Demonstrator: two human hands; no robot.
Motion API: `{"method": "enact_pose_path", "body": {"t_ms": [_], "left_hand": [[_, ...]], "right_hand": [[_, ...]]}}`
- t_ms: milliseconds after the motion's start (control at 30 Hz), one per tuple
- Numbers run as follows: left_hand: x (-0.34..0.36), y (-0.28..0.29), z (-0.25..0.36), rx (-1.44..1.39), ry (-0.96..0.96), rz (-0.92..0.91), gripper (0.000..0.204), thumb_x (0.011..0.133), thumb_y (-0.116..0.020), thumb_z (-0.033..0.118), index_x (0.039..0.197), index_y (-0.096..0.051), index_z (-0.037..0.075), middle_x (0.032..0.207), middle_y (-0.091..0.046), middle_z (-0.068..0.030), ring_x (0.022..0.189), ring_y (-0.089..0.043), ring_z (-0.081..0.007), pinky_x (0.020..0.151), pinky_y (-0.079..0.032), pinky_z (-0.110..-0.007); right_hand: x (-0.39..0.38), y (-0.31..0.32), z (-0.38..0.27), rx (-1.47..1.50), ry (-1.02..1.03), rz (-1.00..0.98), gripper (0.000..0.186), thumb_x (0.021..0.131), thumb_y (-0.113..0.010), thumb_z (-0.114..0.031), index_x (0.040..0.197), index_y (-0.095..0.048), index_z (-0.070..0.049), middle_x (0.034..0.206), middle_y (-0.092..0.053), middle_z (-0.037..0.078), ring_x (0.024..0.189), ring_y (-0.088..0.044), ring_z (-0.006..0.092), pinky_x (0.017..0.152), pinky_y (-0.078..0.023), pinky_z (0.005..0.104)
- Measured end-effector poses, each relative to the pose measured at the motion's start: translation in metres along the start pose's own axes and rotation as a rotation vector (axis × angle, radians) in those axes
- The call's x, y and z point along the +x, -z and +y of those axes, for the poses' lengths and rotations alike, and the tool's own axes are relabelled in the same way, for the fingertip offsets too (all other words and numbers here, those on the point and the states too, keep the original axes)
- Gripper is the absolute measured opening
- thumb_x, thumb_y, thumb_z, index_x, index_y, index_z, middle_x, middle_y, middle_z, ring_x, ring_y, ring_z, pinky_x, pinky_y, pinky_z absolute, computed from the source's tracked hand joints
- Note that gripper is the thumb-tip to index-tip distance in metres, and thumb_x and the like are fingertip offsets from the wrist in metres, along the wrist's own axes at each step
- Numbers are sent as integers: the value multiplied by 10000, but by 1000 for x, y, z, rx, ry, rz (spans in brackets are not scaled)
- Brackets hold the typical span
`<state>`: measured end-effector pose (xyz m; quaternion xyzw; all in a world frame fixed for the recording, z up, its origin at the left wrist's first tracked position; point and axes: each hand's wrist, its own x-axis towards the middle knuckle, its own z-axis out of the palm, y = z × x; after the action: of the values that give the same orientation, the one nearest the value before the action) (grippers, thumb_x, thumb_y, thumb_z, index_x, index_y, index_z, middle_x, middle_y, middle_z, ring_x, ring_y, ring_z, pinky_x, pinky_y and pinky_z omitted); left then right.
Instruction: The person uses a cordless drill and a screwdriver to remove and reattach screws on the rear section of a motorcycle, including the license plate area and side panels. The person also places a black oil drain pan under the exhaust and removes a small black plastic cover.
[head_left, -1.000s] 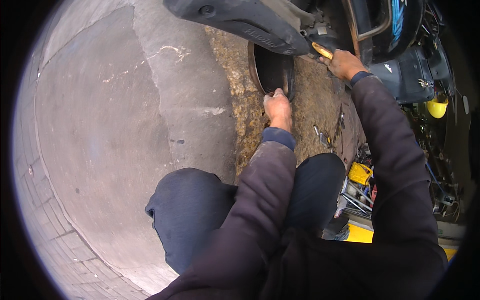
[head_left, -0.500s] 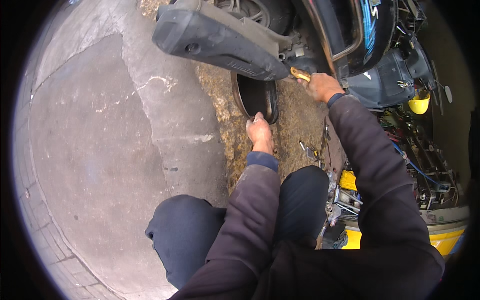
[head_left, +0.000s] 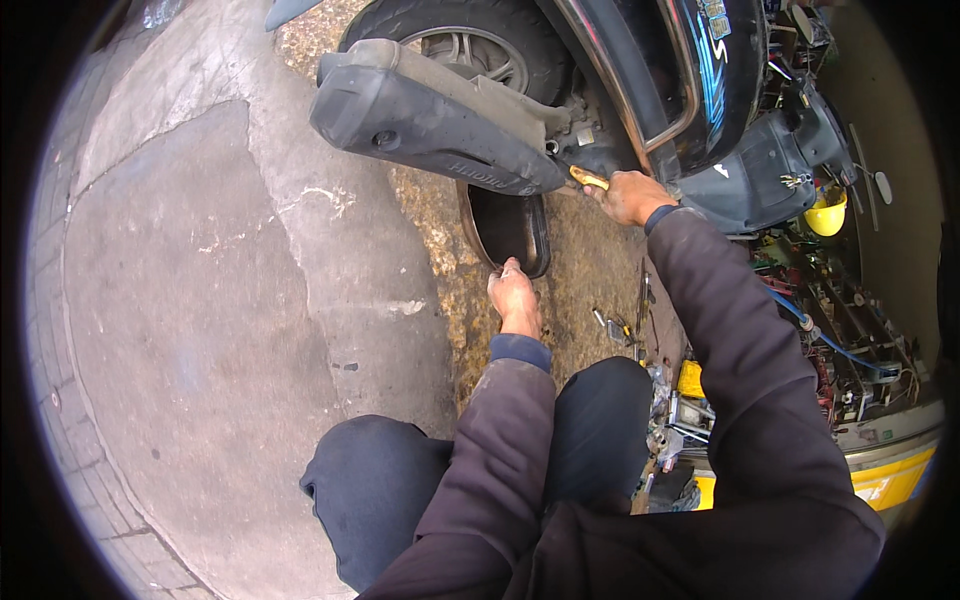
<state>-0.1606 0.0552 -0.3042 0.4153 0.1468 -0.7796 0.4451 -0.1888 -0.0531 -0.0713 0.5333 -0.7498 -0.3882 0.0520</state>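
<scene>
Mottled ground (head_left: 590, 265): black basin (head_left: 505, 220), near rim in left grip (head_left: 514, 297).

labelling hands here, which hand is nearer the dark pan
Left: the left hand holds the near rim of the dark pan; the right hand is off to its right, on a yellow handle.

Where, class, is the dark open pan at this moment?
In the head view, the dark pan is just above the centre, partly hidden by the long grey exhaust, with the left hand gripping its near rim.
</scene>
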Motion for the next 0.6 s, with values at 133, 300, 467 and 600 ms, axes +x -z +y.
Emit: {"method": "enact_pose_path", "body": {"t_ms": [133, 300, 467, 600], "left_hand": [[-10, 1, 8, -1, 82, 3, 214, 923, -564, 317, 1033, -558, 133, 828, -558, -24, 674, -528, -175, 521, -403, -345], [-10, 1, 10, 2, 64, 9, 214, 920, -572, 321, 1025, -558, 136, 791, -549, -12, 663, -528, -173, 517, -399, -348], [-3, 1, 6, -50, 76, 30, 170, 924, -567, 307, 947, -559, 139, 745, -529, -7, 621, -508, -164, 494, -383, -325], [2, 3, 4, -34, 21, 48, 197, 913, -581, 285, 930, -567, 89, 721, -528, -28, 579, -497, -167, 464, -375, -323]], "right_hand": [[1, -1, 1, 10, -3, 2, 650, 946, -451, -602, 1134, -681, -24, 1154, -660, 218, 1132, -600, 383, 942, -468, 462], [4, -3, 2, 16, -10, 10, 653, 946, -447, -602, 1150, -675, -26, 1173, -655, 211, 1152, -592, 376, 959, -461, 456], [8, -11, 2, 36, -26, 57, 644, 943, -453, -605, 1163, -672, -40, 1176, -656, 207, 1158, -592, 369, 964, -460, 451], [14, -17, 0, 56, -31, 61, 634, 942, -462, -601, 1157, -675, -45, 1172, -656, 207, 1144, -599, 367, 955, -468, 450]]}}
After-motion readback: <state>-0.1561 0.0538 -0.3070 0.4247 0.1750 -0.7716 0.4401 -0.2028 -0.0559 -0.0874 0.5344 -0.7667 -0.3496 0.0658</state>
